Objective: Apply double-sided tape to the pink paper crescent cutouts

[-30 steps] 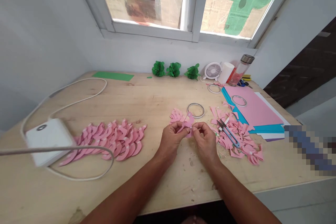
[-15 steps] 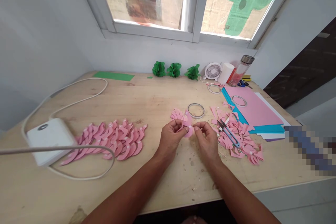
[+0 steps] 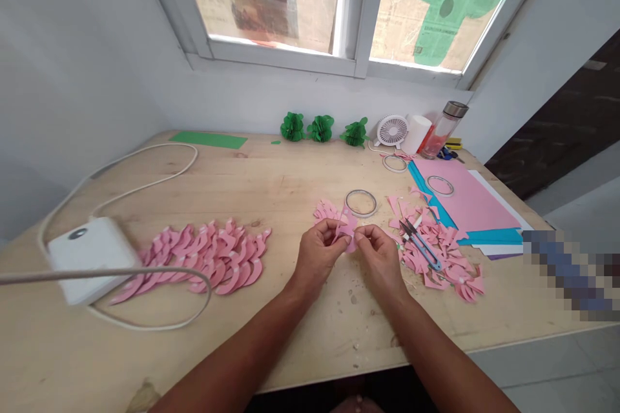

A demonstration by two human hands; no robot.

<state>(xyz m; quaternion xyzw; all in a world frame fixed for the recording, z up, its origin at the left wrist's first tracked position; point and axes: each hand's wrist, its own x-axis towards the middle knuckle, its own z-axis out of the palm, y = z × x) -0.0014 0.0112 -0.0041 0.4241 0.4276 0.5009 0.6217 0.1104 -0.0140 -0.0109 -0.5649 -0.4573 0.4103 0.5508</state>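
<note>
Pink paper piece (image 3: 347,227), long axis toward window (image 3: 285,58), left grip (image 3: 317,255) pinching it, right grip (image 3: 380,255) beside, hold unclear

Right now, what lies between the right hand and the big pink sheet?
From the right hand outward, the head view shows pink paper scraps topped by blue-handled snips, then blue paper peeking beneath the pink sheet.
</note>
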